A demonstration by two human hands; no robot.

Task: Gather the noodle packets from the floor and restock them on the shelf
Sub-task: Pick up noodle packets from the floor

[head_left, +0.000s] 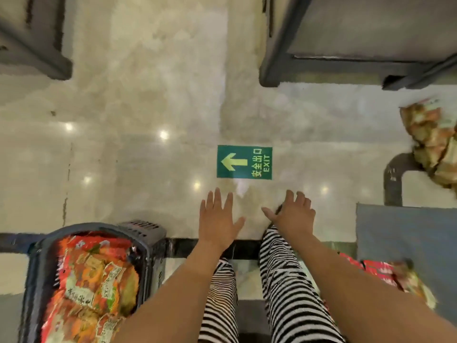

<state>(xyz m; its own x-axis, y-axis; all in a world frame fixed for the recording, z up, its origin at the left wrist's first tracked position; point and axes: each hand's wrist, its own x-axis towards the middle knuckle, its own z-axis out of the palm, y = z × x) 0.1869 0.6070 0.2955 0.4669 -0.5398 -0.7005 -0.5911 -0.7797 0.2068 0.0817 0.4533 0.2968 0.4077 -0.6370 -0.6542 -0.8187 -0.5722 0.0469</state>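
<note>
Both my arms reach forward over the shiny floor. My left hand [217, 216] and my right hand [291, 211] are spread flat with straight fingers and hold nothing. A dark plastic basket [146, 233] at the lower left is packed with several red and orange noodle packets [94, 276]. More noodle packets [430, 139] lie in a heap at the right edge. A red packet [380, 271] lies at the lower right beside my right forearm. Dark shelf bases stand at the top right [272, 70] and top left [37, 58].
A green exit sticker [244, 162] with an arrow is stuck to the floor just beyond my hands. My legs in striped trousers [284, 280] are below my arms. A grey-blue panel [405, 231] and a dark curved handle [393, 179] sit at the right.
</note>
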